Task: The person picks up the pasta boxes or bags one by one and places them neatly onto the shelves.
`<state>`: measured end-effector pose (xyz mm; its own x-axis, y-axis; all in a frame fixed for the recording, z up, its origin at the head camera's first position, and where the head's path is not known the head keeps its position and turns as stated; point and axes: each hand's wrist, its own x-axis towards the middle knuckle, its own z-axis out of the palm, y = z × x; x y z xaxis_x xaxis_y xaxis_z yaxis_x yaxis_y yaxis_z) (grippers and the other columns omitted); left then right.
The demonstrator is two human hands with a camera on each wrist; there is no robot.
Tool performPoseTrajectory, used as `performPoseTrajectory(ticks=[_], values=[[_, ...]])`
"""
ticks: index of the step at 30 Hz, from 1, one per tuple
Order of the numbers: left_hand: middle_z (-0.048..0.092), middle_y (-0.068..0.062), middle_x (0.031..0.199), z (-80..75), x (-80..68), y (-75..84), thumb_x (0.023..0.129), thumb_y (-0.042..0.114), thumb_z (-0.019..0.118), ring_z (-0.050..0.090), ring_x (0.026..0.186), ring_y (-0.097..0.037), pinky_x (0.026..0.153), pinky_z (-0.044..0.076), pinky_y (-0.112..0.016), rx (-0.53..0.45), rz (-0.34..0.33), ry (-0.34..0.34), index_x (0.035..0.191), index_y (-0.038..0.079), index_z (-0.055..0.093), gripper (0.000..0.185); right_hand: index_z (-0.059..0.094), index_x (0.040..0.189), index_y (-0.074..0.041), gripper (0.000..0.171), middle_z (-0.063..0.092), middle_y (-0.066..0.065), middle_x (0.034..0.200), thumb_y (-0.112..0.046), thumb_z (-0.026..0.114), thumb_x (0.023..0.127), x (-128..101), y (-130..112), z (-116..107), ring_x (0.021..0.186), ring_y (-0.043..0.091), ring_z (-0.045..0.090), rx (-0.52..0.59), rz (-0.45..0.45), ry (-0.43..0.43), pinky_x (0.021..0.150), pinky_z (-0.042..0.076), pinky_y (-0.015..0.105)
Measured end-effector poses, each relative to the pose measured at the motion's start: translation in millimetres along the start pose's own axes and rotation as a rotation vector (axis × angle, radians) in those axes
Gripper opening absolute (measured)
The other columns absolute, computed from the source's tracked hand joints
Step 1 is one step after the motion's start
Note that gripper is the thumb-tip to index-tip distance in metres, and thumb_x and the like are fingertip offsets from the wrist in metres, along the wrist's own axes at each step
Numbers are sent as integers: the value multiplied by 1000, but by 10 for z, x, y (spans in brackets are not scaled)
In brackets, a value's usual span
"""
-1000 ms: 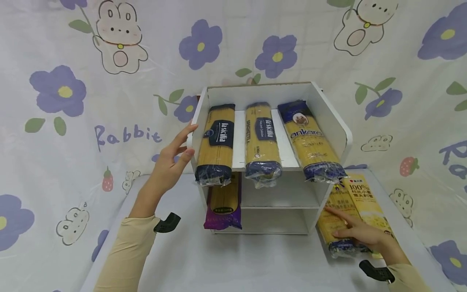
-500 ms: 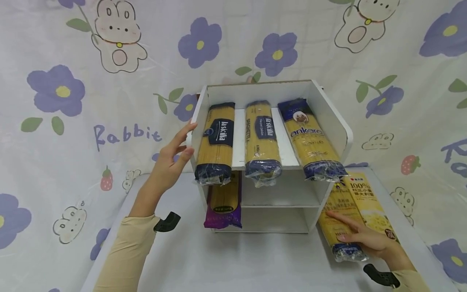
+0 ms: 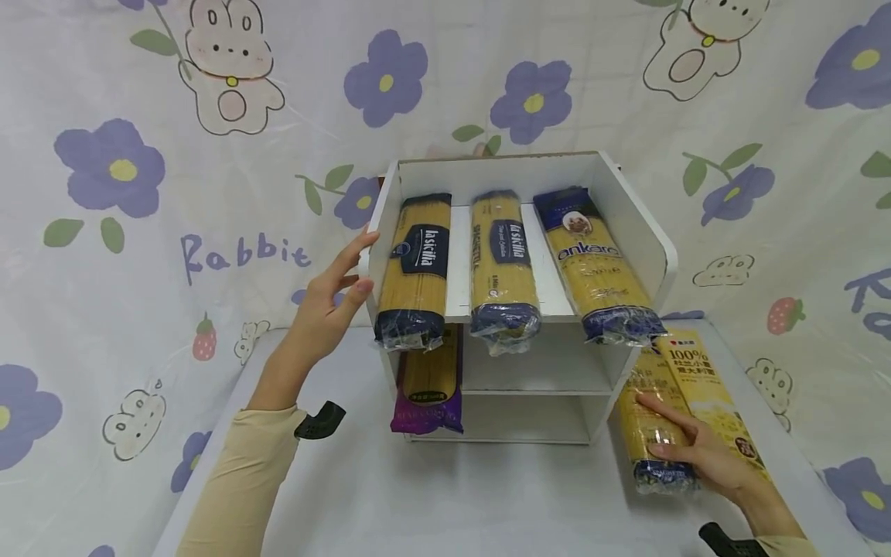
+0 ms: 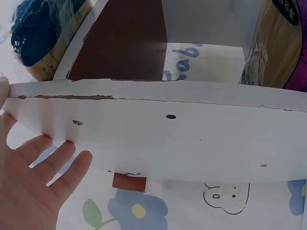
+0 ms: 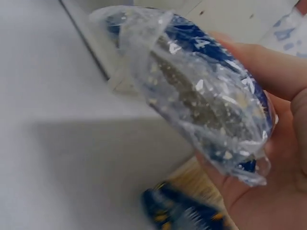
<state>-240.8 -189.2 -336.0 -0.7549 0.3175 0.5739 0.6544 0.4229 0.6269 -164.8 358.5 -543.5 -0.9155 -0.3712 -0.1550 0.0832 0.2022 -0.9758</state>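
- Right hand (image 3: 703, 456) curls its fingers round a spaghetti packet (image 3: 650, 433) lying on the tabletop (image 3: 487, 503), right of the white shelf (image 3: 633, 224); judged best lifted level, gripped near the middle.
- Left hand (image 3: 327, 309) rests straight, relaxed fingers against the shelf's left wall, steadying it.
- The yellow box (image 3: 706, 394) beside the packet is partly covered; the right-wrist view is blurred.

backdrop: rabbit-and-purple-flower cloth (image 3: 174, 193) | surface: white table (image 3: 431, 503) | light: even, soft
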Motion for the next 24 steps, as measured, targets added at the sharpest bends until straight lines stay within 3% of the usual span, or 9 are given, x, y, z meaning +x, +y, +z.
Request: performPoseTrajectory(ticks=[5,9,19,24], values=[[33,7,162,-2,-2,0,102,46,47,41,144,-31,110,45,-55,8,-10,-2,153,35,34,54,29,157,-16,68,40,-29,141,3,55,97,-53,-233,-31,109,-4,61,19,-137,51,83,57,21],[33,6,162,-2,-1,-4,102,47,47,40,146,-29,110,44,-55,11,-11,-3,154,35,33,55,36,153,-8,66,52,-25,138,11,56,93,-102,-445,-57,112,-6,60,-11,-266,106,78,58,20],[31,8,163,-1,-3,6,103,46,47,41,145,-31,111,44,-54,8,-16,-2,153,36,33,54,46,147,-7,69,54,-21,140,22,57,86,-264,-945,-50,109,-5,63,-12,-431,218,72,57,16],[30,9,163,-5,-7,7,102,51,45,41,144,-35,111,44,-55,17,-26,-5,153,38,33,55,51,143,-3,69,58,-14,139,29,54,82,-323,-1139,-12,107,-2,65,32,-540,229,70,58,17]])
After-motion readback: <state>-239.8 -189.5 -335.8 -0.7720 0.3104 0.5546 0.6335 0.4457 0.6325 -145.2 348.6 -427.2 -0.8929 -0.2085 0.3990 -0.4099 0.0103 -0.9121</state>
